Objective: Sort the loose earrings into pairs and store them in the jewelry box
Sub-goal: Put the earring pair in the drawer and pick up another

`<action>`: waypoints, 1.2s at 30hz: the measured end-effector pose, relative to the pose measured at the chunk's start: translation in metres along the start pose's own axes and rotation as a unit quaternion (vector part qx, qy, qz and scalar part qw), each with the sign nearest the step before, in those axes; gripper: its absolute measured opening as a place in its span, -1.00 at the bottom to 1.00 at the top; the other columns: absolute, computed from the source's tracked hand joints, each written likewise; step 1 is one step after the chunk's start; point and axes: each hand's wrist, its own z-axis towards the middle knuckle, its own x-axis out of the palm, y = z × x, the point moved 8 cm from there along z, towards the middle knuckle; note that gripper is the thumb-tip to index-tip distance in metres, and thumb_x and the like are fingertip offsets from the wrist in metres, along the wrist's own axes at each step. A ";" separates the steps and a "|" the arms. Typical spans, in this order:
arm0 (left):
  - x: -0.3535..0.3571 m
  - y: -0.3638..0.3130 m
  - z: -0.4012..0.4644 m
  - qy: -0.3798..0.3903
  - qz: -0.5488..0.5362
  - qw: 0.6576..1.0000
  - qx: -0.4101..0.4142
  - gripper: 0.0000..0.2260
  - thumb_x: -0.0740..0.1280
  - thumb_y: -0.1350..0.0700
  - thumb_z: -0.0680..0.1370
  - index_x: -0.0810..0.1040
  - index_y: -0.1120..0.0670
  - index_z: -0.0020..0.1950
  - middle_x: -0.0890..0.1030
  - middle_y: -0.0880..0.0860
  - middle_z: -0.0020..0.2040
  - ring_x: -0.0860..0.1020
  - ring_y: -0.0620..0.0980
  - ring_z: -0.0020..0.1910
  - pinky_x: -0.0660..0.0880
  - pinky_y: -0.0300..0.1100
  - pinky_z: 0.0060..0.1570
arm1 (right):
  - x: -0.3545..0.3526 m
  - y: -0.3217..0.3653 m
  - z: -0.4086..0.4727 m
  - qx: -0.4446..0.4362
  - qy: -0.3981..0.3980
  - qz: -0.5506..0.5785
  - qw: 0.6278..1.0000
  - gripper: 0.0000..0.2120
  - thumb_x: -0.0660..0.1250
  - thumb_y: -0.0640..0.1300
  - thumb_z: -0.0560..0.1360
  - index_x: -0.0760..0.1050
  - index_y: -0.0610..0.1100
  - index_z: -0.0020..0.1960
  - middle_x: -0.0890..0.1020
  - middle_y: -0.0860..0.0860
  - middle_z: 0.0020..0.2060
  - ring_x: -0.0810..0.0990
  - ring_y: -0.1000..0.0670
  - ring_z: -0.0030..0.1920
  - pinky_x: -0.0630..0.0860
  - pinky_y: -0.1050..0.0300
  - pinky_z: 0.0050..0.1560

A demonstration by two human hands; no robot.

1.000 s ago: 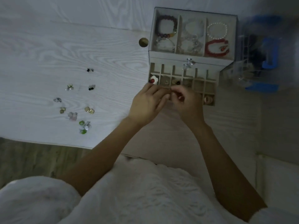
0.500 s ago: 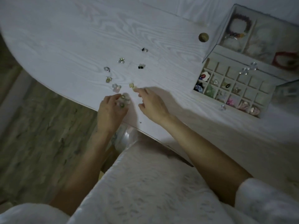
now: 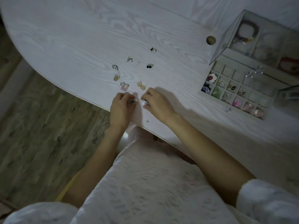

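Note:
Several loose earrings lie on the white table [image 3: 72, 42]: a gold pair [image 3: 141, 86], a pink one [image 3: 124, 86], a black one [image 3: 149, 65], a silver one [image 3: 115, 67]. My left hand [image 3: 122, 107] pinches a small earring at the table's near edge. Beside it, my right hand [image 3: 156, 102] pinches a pale earring. The jewelry box [image 3: 224, 101] sits at the right with its gridded drawer pulled out; several compartments hold earrings.
A round brass knob [image 3: 210, 40] sits on the table left of the box. The box's upper glass tray holds bracelets [image 3: 247, 32]. A small clear piece [image 3: 228, 108] lies in front of the drawer. Wooden floor [image 3: 40, 126] shows at the left.
Both hands left the box drawer and moved left to the loose earrings. They now each pinch a small earring near the table edge, where the green-and-silver ones lay.

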 end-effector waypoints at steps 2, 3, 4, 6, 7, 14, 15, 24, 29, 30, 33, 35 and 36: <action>0.006 -0.010 0.003 0.013 0.012 0.999 0.029 -0.87 0.37 0.17 0.48 0.54 0.15 0.00 0.51 0.15 -0.04 0.51 0.10 -0.14 0.41 -0.14 -0.20 | -0.009 -0.014 -0.019 0.022 -0.036 -0.002 0.999 -0.80 0.36 -0.27 0.46 0.53 -0.28 0.08 0.54 -0.19 0.01 0.57 -0.17 -0.10 0.54 -0.07 -0.13; 0.009 -0.016 0.005 0.018 0.014 0.999 0.049 -0.87 0.38 0.19 0.47 0.53 0.17 -0.02 0.51 0.16 -0.05 0.52 0.11 -0.16 0.43 -0.12 -0.21 | -0.013 -0.020 -0.029 0.033 -0.052 -0.008 0.998 -0.82 0.38 -0.26 0.45 0.54 -0.27 0.04 0.55 -0.18 -0.03 0.58 -0.17 -0.14 0.55 -0.06 -0.19; 0.014 -0.026 0.006 0.026 0.016 0.997 0.076 -0.88 0.38 0.21 0.46 0.52 0.19 -0.04 0.52 0.16 -0.06 0.51 0.12 -0.17 0.44 -0.10 -0.23 | -0.017 -0.029 -0.039 0.047 -0.066 -0.012 0.997 -0.83 0.39 -0.25 0.44 0.56 -0.25 0.03 0.57 -0.17 -0.06 0.59 -0.16 -0.16 0.56 -0.02 -0.22; 0.023 -0.045 0.007 0.049 0.026 0.990 0.130 -0.90 0.38 0.22 0.45 0.52 0.20 -0.07 0.53 0.17 -0.09 0.50 0.14 -0.18 0.46 -0.08 -0.24 | -0.026 -0.043 -0.059 0.082 -0.093 0.003 0.992 -0.82 0.40 -0.23 0.44 0.57 -0.22 0.03 0.58 -0.14 -0.07 0.61 -0.10 -0.17 0.56 0.04 -0.20; 0.028 -0.053 0.008 0.060 0.032 0.986 0.151 -0.90 0.38 0.22 0.45 0.52 0.20 -0.08 0.53 0.17 -0.11 0.50 0.15 -0.18 0.45 -0.06 -0.24 | -0.031 -0.049 -0.067 0.102 -0.108 0.020 0.989 -0.81 0.40 -0.22 0.45 0.56 -0.21 0.06 0.59 -0.12 -0.06 0.61 -0.07 -0.15 0.55 0.07 -0.16; 0.051 -0.103 0.011 0.108 0.047 0.975 0.190 -0.88 0.28 0.11 0.54 0.49 0.15 -0.01 0.58 0.13 -0.10 0.55 0.13 -0.19 0.47 -0.03 -0.25 | -0.073 -0.094 -0.113 0.235 -0.211 0.130 0.940 -0.88 0.43 -0.14 0.44 0.53 -0.15 -0.10 0.61 -0.04 -0.21 0.57 0.02 -0.23 0.49 0.18 -0.21; 0.054 -0.107 0.011 0.111 0.044 0.974 0.190 -0.89 0.28 0.11 0.55 0.48 0.15 -0.02 0.59 0.12 -0.11 0.55 0.12 -0.19 0.46 -0.05 -0.25 | -0.083 -0.099 -0.121 0.245 -0.232 0.146 0.930 -0.89 0.43 -0.13 0.44 0.53 -0.16 -0.13 0.60 -0.01 -0.24 0.55 0.05 -0.25 0.47 0.21 -0.23; 0.099 -0.220 0.008 0.204 -0.127 0.947 0.215 -0.89 0.41 0.18 0.47 0.61 0.11 -0.02 0.57 -0.07 -0.21 0.55 -0.12 -0.23 0.50 -0.25 -0.16 | -0.168 -0.207 -0.206 0.371 -0.382 0.146 0.834 -0.91 0.37 -0.24 0.45 0.57 -0.22 -0.05 0.62 -0.09 -0.24 0.58 -0.01 -0.22 0.51 0.17 -0.16; 0.130 -0.290 0.014 0.235 -0.152 0.929 0.244 -0.89 0.41 0.21 0.45 0.61 0.14 -0.03 0.64 0.00 -0.16 0.59 -0.05 -0.17 0.50 -0.24 -0.12 | -0.173 -0.245 -0.207 0.366 -0.348 0.091 0.858 -0.88 0.27 -0.23 0.50 0.56 -0.26 -0.06 0.62 -0.21 -0.23 0.58 -0.17 -0.20 0.44 0.06 -0.20; 0.137 -0.298 0.016 0.236 -0.148 0.927 0.252 -0.89 0.40 0.22 0.45 0.61 0.15 -0.03 0.64 0.02 -0.14 0.59 -0.03 -0.14 0.50 -0.22 -0.11 | -0.172 -0.246 -0.205 0.364 -0.341 0.085 0.863 -0.87 0.27 -0.22 0.50 0.56 -0.25 -0.05 0.62 -0.21 -0.23 0.57 -0.17 -0.20 0.45 0.05 -0.20; 0.155 -0.316 0.020 0.226 -0.118 0.928 0.271 -0.86 0.40 0.23 0.45 0.61 0.14 -0.01 0.67 0.11 -0.06 0.61 0.04 -0.08 0.52 -0.19 -0.09 | -0.171 -0.248 -0.206 0.373 -0.336 0.099 0.859 -0.84 0.35 -0.27 0.43 0.57 -0.21 0.01 0.64 -0.18 -0.18 0.57 -0.06 -0.19 0.49 0.10 -0.14; 0.168 -0.332 0.019 0.218 -0.100 0.928 0.284 -0.87 0.38 0.22 0.46 0.61 0.15 0.00 0.67 0.15 -0.07 0.61 0.08 -0.11 0.50 -0.18 -0.15 | -0.173 -0.248 -0.209 0.366 -0.337 0.102 0.861 -0.80 0.39 -0.28 0.41 0.58 -0.22 0.03 0.65 -0.18 -0.12 0.59 -0.07 -0.14 0.55 0.06 -0.08; 0.171 -0.340 0.018 0.208 -0.089 0.927 0.298 -0.87 0.37 0.22 0.47 0.61 0.16 -0.01 0.66 0.17 -0.08 0.61 0.12 -0.12 0.49 -0.16 -0.18 | -0.174 -0.246 -0.209 0.357 -0.343 0.101 0.863 -0.81 0.39 -0.28 0.41 0.58 -0.21 0.02 0.66 -0.17 -0.11 0.60 -0.09 -0.12 0.56 0.02 -0.07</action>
